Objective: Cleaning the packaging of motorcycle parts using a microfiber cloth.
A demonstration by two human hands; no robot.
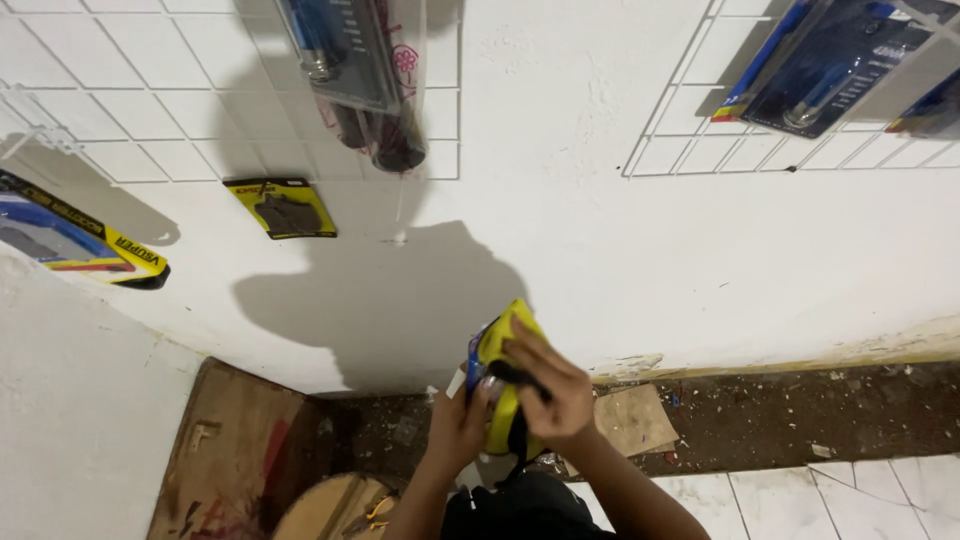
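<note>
Both hands close on one thing: a yellow-and-blue carded package (503,375), held upright at centre-bottom of the frame, close to the white wall (620,230). Right hand (548,390) wraps over its front, fingers curled across a dark strap or part on the card. Left hand (458,425) pinches the lower left edge, thumb side toward the card (exact finger placement partly hidden by the package).

Surroundings: white wire grid panel (200,110) upper left, a second grid panel (700,120) upper right, each with hanging packaged goods. Small yellow-backed card (282,207) hangs low on the left grid. Debris-strewn floor strip (800,410) along the wall base; wooden board (235,450) lower left.

Judgement: the step in hand looks like handling or readying the package in front of the display wall. Any next move calls for a steady two-handed hold and a clear view of the card's top edge.
</note>
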